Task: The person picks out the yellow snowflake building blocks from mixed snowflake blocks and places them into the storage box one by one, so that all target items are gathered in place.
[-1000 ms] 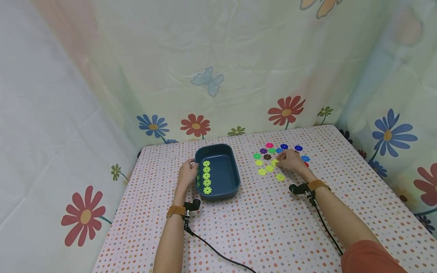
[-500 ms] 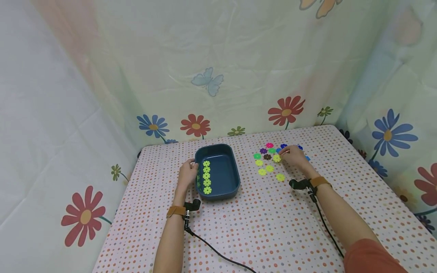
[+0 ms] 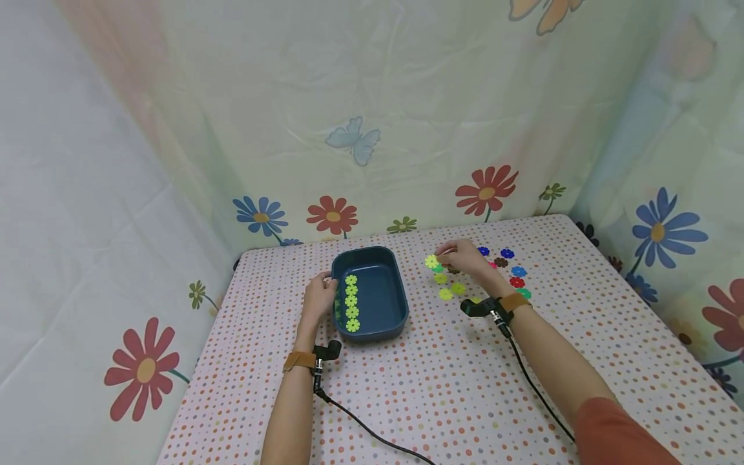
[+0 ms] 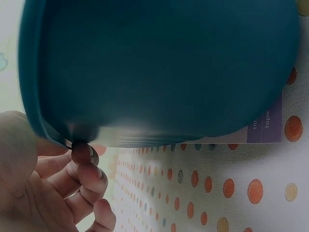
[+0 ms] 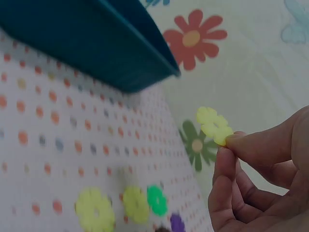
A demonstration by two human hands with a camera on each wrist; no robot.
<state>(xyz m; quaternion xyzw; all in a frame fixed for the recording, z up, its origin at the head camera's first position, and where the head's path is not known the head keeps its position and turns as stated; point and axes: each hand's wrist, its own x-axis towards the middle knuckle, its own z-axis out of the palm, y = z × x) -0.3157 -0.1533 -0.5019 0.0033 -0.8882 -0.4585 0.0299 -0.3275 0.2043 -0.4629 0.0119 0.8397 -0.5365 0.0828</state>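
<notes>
My right hand (image 3: 462,257) pinches a yellow flower-shaped disc (image 5: 212,124) between thumb and forefinger, raised over the table. The disc is seen tilted in the right wrist view. With thumb and fingers my left hand (image 3: 320,297) grips the left rim of a dark blue tray (image 3: 401,287). Along the tray's left side runs a row of several yellow flower discs (image 3: 351,301). Loose yellow discs (image 3: 445,294) lie on the table below my right hand, and a green disc (image 5: 157,200) lies among them. The hand hides part of the group in the head view.
Right of the hand lie dark blue discs (image 3: 507,253), a light blue disc (image 3: 519,272) and a red disc (image 3: 516,282). A printed sheet (image 4: 269,121) shows under the tray's edge. Black cables (image 3: 372,434) trail from both wrist cameras. A flowered curtain (image 3: 279,129) hangs behind the dotted table (image 3: 372,387).
My right hand picked a yellow disc up from the loose group and has moved left with it, toward the tray. My left hand and the tray have stayed in place.
</notes>
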